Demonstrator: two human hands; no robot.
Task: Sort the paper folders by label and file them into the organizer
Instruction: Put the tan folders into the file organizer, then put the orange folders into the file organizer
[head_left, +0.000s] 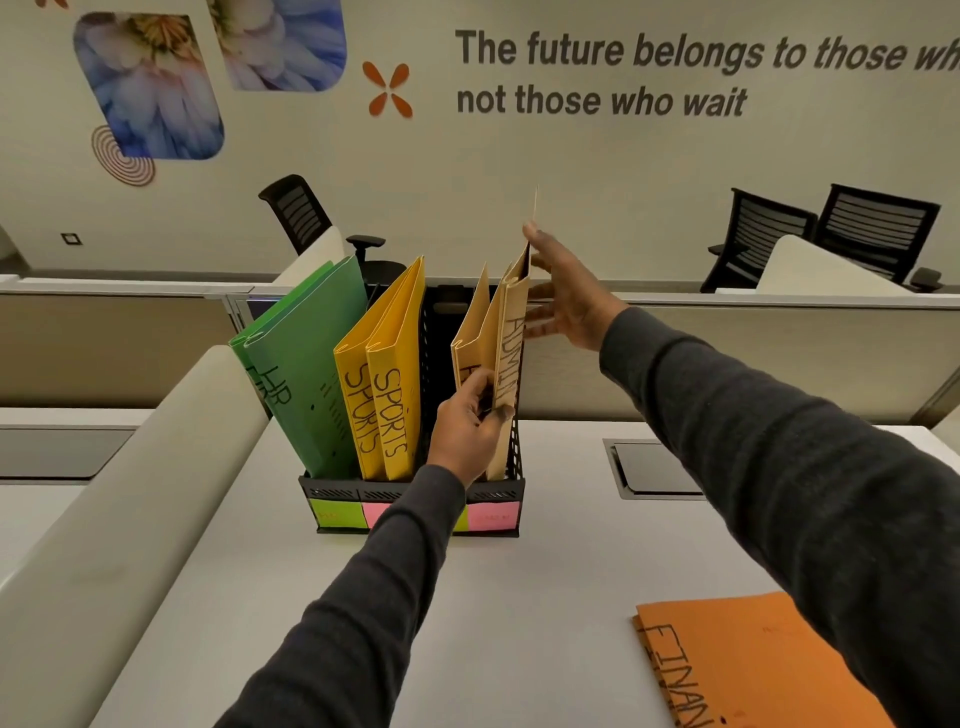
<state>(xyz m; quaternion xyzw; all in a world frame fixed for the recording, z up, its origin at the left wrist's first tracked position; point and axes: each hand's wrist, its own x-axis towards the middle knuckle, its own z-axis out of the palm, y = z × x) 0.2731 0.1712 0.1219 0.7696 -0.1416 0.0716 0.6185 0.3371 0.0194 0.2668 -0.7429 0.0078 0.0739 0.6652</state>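
Note:
A black mesh organizer (332, 491) stands on the white desk with coloured sticky labels on its front. Its left slot holds green folders (306, 364) marked HR. Two yellow folders (387, 374) marked SPORTS fill the slot beside them. In the right slot stand tan folders, the outer one (511, 332) marked ADMIN. My left hand (470, 428) pinches the lower spine of the tan folders. With straight fingers, my right hand (569, 293) presses against the ADMIN folder's upper right side. An orange folder (748, 660) marked FINAN lies flat at the desk's near right.
A white curved divider (156, 457) runs along the desk's left side. A grey cable hatch (649, 470) is set in the desk right of the organizer. Black office chairs (831, 234) stand behind the low partition wall.

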